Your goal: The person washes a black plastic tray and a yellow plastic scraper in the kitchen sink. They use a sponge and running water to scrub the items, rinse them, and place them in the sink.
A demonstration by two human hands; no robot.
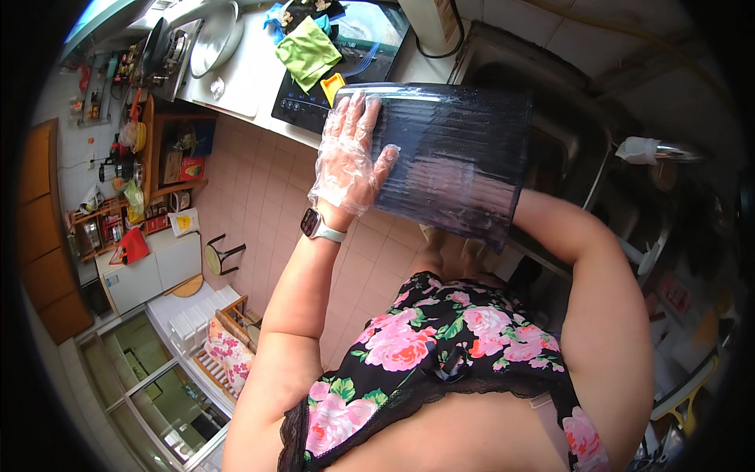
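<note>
A dark blue, see-through ribbed plastic piece, broad and wet-looking, tilts over the edge of the sink; I cannot tell whether it is a bin or a panel. Flat against its left side lies my left hand in a clear disposable glove, fingers stretched out and thumb apart. My right hand shows only dimly through the tinted plastic, reaching in from the right, and its fingers are too blurred to make out.
The metal sink and a faucet are at the right. A black induction cooktop with a green cloth and a yellow piece sits on the counter. A metal bowl is farther left. A stool stands on the tiled floor.
</note>
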